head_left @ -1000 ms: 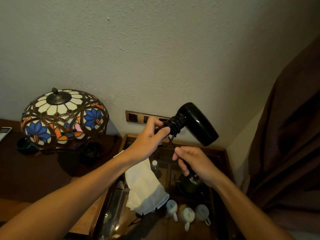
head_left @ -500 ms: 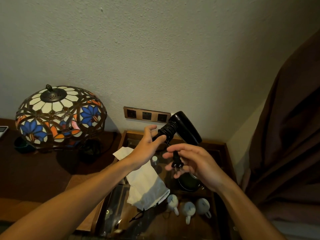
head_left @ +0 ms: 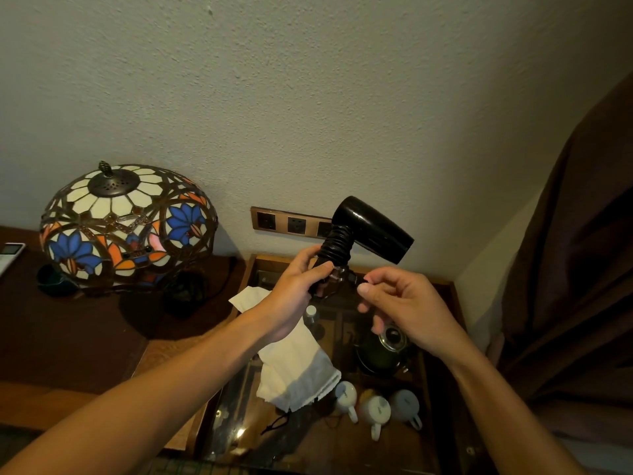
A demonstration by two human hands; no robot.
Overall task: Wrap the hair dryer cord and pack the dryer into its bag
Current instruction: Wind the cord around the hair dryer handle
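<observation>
Left hand (head_left: pixel 294 296) grips the dryer (head_left: pixel 368 228) by its handle, cord (head_left: pixel 337 243) coiled around it, held above a glass-topped table (head_left: pixel 442 337) against a textured wall (head_left: pixel 308 97). Right hand (head_left: pixel 407 310) pinches the plug (head_left: pixel 354 280) with thumb and forefinger (other fingers loosely curled). White bag (head_left: pixel 298 368) lies on the glass; lamp (head_left: pixel 126 224) left, curtain (head_left: pixel 575 269) right.

Hair dryer (head_left: pixel 371 233), above the left hand (head_left: pixel 297 296): glossy black, cord coils on the handle black. Cloth bag (head_left: pixel 297 368), below the left hand: off-white. Lamp shade (head_left: pixel 126 224), left of both hands: stained-glass pattern, cream panels, blue flowers, orange accents, dark leading. Mugs (head_left: pixel 375 407), below the right hand (head_left: pixel 407 311): white. Curtain (head_left: pixel 579 269), right of it: dark brown.
</observation>
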